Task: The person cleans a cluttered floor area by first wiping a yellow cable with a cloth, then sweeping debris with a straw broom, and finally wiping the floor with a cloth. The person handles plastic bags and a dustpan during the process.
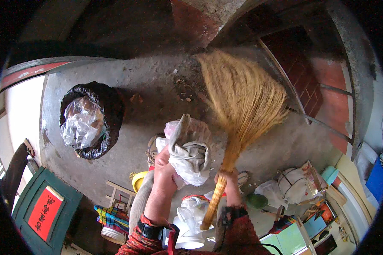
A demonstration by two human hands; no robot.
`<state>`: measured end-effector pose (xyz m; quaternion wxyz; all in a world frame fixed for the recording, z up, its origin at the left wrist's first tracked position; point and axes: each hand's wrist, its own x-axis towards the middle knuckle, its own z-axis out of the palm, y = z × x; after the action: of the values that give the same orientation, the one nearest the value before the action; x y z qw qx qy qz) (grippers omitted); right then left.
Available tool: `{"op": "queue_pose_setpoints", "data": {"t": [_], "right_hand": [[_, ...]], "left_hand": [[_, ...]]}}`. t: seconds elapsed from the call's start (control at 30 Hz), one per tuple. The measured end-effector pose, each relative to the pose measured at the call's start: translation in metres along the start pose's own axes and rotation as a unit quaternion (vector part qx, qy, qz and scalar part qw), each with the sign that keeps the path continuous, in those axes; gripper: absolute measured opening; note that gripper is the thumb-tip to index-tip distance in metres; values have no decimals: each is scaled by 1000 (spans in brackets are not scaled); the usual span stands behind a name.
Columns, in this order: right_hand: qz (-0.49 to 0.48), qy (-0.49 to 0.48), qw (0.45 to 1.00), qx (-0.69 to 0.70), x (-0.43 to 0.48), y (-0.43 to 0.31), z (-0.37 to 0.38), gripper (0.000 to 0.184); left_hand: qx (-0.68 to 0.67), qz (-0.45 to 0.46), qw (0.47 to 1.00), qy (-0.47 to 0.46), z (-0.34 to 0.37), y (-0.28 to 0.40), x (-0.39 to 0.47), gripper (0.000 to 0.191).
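Observation:
A straw broom [242,102] is gripped near the base of its bristles by my right hand [229,183], its woven handle pointing back towards me. The fan of bristles spreads ahead over the concrete floor, blurred at its edges. My left hand [167,167] clasps a bundle of a whitish plastic bag [193,177] and a grey cloth [191,154]. Most of the left fingers are hidden by the bundle. Small dark debris [185,94] lies on the floor to the left of the bristles.
A bin lined with black plastic [113,118] stands at left with clear plastic bags [83,122] in it. Below me is a white bucket [188,236]. At right are a green melon-like object [257,201] and bags [292,185]. A green door [22,194] bears a red paper with writing.

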<state>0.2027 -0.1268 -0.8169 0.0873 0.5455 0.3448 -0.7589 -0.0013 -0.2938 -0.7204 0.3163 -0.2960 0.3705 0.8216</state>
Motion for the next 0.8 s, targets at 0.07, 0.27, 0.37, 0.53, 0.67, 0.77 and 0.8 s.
{"op": "queue_pose_setpoints", "data": {"t": [0.07,0.27,0.37,0.53,0.67,0.77,0.8], "right_hand": [[30,19,999,8,38,-9,9,32],[-16,113,990,-82,32,23,13,35],[-10,87,988,-124,-27,33,-10,36],[-15,76,995,-63,-26,-7,-15,30],[-113,42,992,47,56,-41,10,30],[-89,136,977,-141,59,-21,19,35],[-64,103,983,-137,42,-10,14,38]], "left_hand": [[3,-2,1000,4,-2,-2,-1,49],[15,10,1000,1,-1,-3,1,47],[3,17,1000,-5,1,-2,3,47],[-6,18,1000,3,2,-3,1,46],[16,15,1000,5,2,-4,-2,46],[23,23,999,-3,3,-4,0,46],[24,26,999,-7,3,-5,0,46]]}}
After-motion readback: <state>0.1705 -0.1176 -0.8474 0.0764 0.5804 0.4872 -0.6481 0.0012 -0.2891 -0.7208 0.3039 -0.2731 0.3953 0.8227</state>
